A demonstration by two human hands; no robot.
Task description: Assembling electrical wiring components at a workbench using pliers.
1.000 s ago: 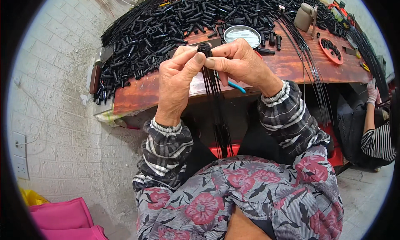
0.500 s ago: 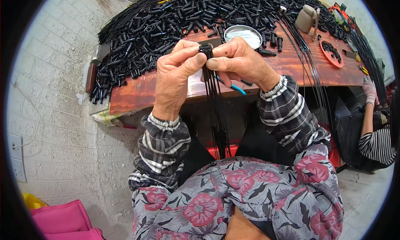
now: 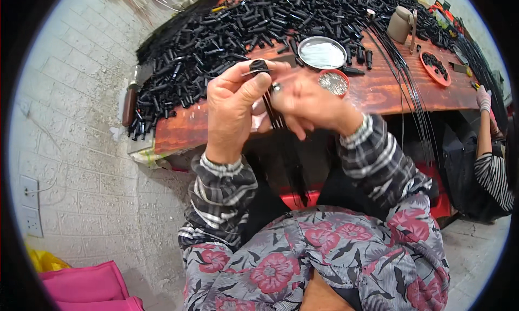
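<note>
1. The left hand (image 3: 233,103) is closed in a pinch, thumb against fingers, around a short black plastic cylinder (image 3: 258,65), held upright above the near edge of the bench.
2. A thin silvery wire-like pin (image 3: 248,73) lies crosswise at the cylinder, just above the left thumb; whether it passes through cannot be told.
3. A long bundle of thin black strands (image 3: 292,173) hangs from the cylinder, between the hands and down in front of the person's lap.
4. The right hand (image 3: 316,103) is blurred, its fingers partly curled beside the strands; a small shiny silvery thing (image 3: 277,87) shows at its fingertips, but whether it has hold of anything cannot be told.
5. On the reddish-brown wooden bench (image 3: 181,128), a broad heap of black plastic tubular parts (image 3: 200,62) spreads beyond the hands.
6. Beyond the right hand stand a round metal dish (image 3: 323,67) of thin white sticks and, just nearer, a round red dish (image 3: 347,85) of small silvery pieces.
</note>
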